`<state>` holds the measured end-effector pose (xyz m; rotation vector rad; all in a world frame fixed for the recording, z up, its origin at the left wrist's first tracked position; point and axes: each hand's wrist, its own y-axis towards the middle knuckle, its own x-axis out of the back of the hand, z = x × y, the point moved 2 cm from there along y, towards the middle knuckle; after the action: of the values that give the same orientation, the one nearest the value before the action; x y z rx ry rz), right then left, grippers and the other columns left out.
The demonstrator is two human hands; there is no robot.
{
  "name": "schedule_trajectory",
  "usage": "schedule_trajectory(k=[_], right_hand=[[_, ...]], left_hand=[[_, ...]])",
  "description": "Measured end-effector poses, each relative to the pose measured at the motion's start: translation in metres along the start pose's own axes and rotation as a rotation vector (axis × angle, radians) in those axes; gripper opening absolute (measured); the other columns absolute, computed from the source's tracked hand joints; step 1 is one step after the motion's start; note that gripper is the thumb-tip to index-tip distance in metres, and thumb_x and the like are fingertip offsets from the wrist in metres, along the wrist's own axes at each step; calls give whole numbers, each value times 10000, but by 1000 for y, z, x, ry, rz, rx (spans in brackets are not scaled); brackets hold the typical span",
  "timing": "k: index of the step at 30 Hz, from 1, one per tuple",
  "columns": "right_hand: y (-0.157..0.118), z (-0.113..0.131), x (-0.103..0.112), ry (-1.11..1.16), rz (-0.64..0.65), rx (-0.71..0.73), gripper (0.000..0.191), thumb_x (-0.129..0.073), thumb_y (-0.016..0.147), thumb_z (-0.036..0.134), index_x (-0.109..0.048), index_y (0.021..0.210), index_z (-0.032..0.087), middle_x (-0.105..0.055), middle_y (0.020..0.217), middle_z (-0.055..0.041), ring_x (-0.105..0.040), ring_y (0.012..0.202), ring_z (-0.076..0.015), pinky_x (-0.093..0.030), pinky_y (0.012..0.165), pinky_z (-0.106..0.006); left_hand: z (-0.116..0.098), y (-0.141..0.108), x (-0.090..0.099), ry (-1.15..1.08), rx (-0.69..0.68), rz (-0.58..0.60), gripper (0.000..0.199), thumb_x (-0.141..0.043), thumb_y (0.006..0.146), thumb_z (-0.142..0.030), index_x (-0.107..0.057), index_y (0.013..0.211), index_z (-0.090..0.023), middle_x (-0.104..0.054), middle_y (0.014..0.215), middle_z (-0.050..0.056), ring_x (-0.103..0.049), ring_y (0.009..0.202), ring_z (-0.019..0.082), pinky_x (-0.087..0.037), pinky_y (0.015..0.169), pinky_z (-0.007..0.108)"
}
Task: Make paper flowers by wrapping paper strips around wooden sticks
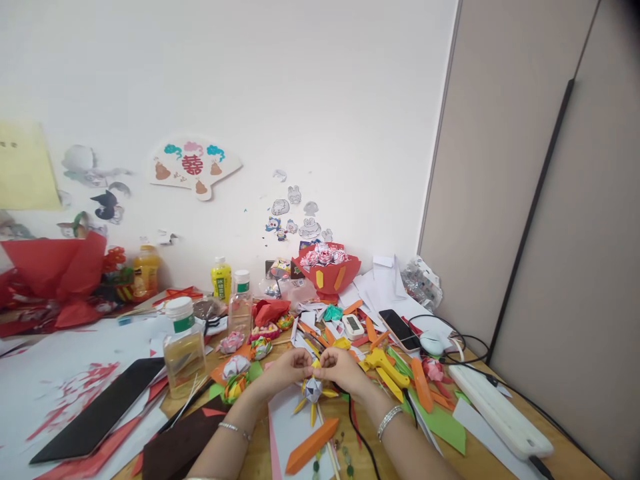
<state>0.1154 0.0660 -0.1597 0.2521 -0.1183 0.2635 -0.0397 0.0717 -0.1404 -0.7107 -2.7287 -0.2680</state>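
Above the front middle of the table, my left hand (289,369) and my right hand (343,368) meet, fingers closed in a pinch. Between them is a small folded paper flower (313,389) with a white and dark centre and yellow pointed petals. Both hands grip its upper yellow part, which the fingertips partly hide. Beneath it lie white sheets (287,427) and an orange folded paper strip (313,445). To the right of my right hand lies a yellow-handled tool (387,368), its exact kind unclear.
Two clear bottles (184,357) (241,310) stand on the left, near a black flat slab (103,407). A red paper bouquet (327,277) stands at the back. Rightward lie a phone (399,329), a white timer (353,326), a power strip (500,407) and black cables (530,395).
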Motion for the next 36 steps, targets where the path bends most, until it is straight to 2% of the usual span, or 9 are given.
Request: schedule_trajectory(k=[9,15,20,29,36], right_hand=[[1,1,1,-33,-39,78,234,-706,610,278,-497,628,174,-469,589,61,-436,554,-88,-339,520,-201],[1,1,4,-45,33,62,168,-683,618,234,-536,676,176,-530,624,46,-485,586,-104,-369,535,-207],[1,-2,6,-101,104,37,160,-676,621,220,-580,738,166,-581,680,22,-529,637,-117,-409,584,-217],[-1,7,5,-341,0,70,93,-636,616,139,-555,644,174,-560,635,43,-510,626,-113,-374,573,-203],[-5,13,3,-458,7,79,75,-637,614,134,-587,639,183,-606,654,33,-540,634,-124,-379,577,-207]], left_hand=[[-9,1,-1,58,-36,-86,203,-644,635,-301,-486,612,-176,-454,564,-66,-411,539,91,-302,499,207],[-11,-3,-1,30,15,-16,259,-692,580,-350,-556,698,-165,-535,575,-52,-482,538,100,-375,535,228],[-11,-3,0,47,34,0,269,-709,545,-364,-567,640,-157,-534,524,-57,-474,498,94,-367,521,229],[-14,-3,-1,134,18,-48,267,-680,555,-355,-494,556,-163,-492,510,-64,-445,481,86,-336,480,212],[-17,-5,-3,232,22,-41,135,-629,554,-216,-505,549,-163,-486,504,-71,-452,491,89,-327,465,198]])
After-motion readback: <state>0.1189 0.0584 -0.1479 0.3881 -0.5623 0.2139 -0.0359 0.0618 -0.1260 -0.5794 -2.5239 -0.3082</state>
